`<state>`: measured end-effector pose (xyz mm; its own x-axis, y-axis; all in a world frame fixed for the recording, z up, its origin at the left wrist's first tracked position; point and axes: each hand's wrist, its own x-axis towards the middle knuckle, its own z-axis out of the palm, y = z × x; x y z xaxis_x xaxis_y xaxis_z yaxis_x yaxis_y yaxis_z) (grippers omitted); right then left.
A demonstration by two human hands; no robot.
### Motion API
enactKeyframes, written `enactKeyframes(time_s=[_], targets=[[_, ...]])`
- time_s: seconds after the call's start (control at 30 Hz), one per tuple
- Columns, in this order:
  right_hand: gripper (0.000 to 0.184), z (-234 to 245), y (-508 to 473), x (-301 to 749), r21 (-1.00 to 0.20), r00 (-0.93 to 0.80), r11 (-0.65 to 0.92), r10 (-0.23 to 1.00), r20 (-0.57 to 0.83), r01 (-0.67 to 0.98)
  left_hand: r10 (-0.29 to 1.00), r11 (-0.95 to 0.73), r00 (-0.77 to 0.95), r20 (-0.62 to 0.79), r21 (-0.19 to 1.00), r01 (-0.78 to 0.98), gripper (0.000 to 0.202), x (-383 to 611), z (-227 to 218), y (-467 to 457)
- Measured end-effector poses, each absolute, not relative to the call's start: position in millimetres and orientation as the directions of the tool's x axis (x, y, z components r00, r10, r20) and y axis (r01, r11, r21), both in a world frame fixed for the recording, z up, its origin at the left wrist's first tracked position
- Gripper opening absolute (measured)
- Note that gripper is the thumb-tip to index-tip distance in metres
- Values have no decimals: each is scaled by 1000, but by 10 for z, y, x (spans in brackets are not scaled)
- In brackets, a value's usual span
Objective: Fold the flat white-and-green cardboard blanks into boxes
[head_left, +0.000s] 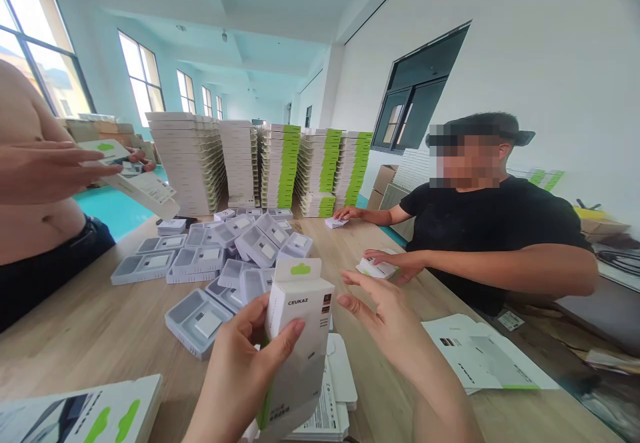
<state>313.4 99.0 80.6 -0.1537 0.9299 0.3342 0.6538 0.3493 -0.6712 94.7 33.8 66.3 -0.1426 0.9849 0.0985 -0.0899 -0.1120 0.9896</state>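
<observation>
Left hand (243, 356) gripping white CEUKAZ box (299, 316); right hand (387, 316) open beside it (fingers spread), grey trays (196, 261) to the left.

Free strip of wooden tabletop (340, 256) just beyond the white CEUKAZ box (299, 316), up to a co-worker's hand (385, 263); left of that box, grey plastic trays (195, 263) packed close, blocking passage.

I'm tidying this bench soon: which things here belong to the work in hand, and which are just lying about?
In use: left hand holding a white CEUKAZ box; open right hand; grey plastic insert trays.
Lying about: stacks of flat boxes; flat printed sheets at right; cardboard cartons by the wall.
</observation>
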Motion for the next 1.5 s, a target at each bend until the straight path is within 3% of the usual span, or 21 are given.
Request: enactKeyframes(time_s=[0.13, 0.27, 0.37, 0.43, 0.57, 0.67, 0.77, 0.83, 1.0, 1.1, 1.23, 1.37, 1.5], targets=[[90, 900, 856, 3107, -845, -218, 292, 952, 213, 448, 984, -157, -117, 133, 960, -230, 91, 973, 682, 324], [83, 964, 645, 2980, -948, -418, 241, 898, 137, 206, 971, -229, -117, 211, 958, -175, 72, 998, 643, 265], [67, 809, 409, 2823, -946, -507, 252, 854, 120, 202, 944, -230, -252, 214, 972, -35, 52, 988, 513, 253], [67, 536, 203, 2673, -938, -417, 268, 895, 157, 222, 920, -208, -325, 221, 975, 75, 56, 991, 374, 262], [75, -244, -219, 2426, -927, -27, 270, 962, 272, 262, 899, -157, -380, 219, 970, 186, 63, 1063, 30, 205], [72, -634, -368, 2533, -951, 153, 205, 958, 244, 231, 921, -115, -332, 206, 955, 274, 55, 1089, -248, 79], [73, -675, -256, 2955, -983, 346, -19, 937, 46, 181, 950, -122, -212, 231, 895, 430, 49, 963, -515, 1], [71, -606, -62, 3297, -980, 422, -77, 907, 7, 183, 961, -143, -119, 250, 817, 558, 48, 798, -655, 26], [47, -585, 380, 3753, -952, 575, -140, 817, 44, 271, 980, -172, 72, 185, 612, 772, 78, 455, -788, 237], [50, -698, 334, 3657, -936, 643, -133, 757, 117, 326, 977, -208, 157, 141, 516, 831, 76, 399, -783, 290], [64, -821, -13, 3256, -937, 572, -40, 801, 178, 347, 964, -265, 222, 148, 417, 870, 56, 367, -829, 208], [53, -785, -228, 2806, -940, 383, 28, 909, 166, 340, 951, -297, 241, 193, 361, 884, 48, 334, -953, 43], [51, -675, -145, 2632, -953, 249, -30, 967, 47, 300, 946, -292, 216, 243, 343, 893, 47, 359, -1072, -125]])
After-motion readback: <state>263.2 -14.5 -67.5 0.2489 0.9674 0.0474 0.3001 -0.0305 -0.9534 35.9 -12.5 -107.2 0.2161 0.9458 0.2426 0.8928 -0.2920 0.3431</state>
